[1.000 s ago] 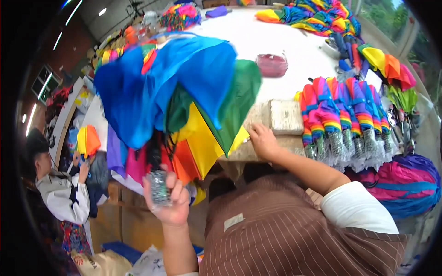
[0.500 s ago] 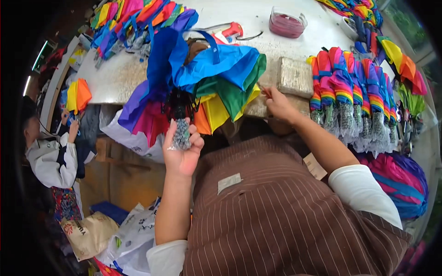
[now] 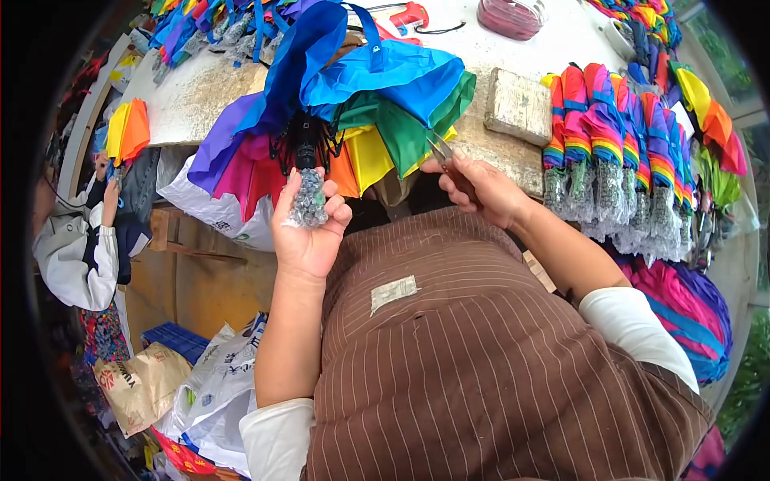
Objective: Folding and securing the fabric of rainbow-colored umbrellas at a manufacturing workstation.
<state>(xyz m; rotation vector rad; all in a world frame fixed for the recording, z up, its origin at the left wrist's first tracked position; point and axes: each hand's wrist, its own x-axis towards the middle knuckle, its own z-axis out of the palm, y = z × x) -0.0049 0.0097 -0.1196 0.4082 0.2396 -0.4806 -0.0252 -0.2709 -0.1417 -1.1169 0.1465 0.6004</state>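
Observation:
My left hand (image 3: 309,224) is closed round the handle of a rainbow umbrella (image 3: 385,88). Clear plastic wrap (image 3: 309,200) covers that grip, which looks dark and speckled. Above it, the umbrella's loose blue, green, yellow, orange, red and purple panels spread out around the black shaft and ribs. A blue strap loops up at the top of the cloth. In my right hand (image 3: 489,188) is a pair of small scissors (image 3: 440,149), its two pointed metal blades apart. The tips are beside the green and yellow panels; whether they touch the cloth I cannot tell.
Right of the worn block (image 3: 517,104), folded rainbow umbrellas (image 3: 609,136) with wrapped handles lie in a row. More lie at the table's far left (image 3: 233,28). Farther back are a red-handled tool (image 3: 411,14) and a clear tub (image 3: 511,18). A co-worker (image 3: 84,256) handles an umbrella at left.
My right hand has moved from the block's edge left to the umbrella, bringing the scissors blades beside its panels. My left hand keeps its hold on the wrapped handle.

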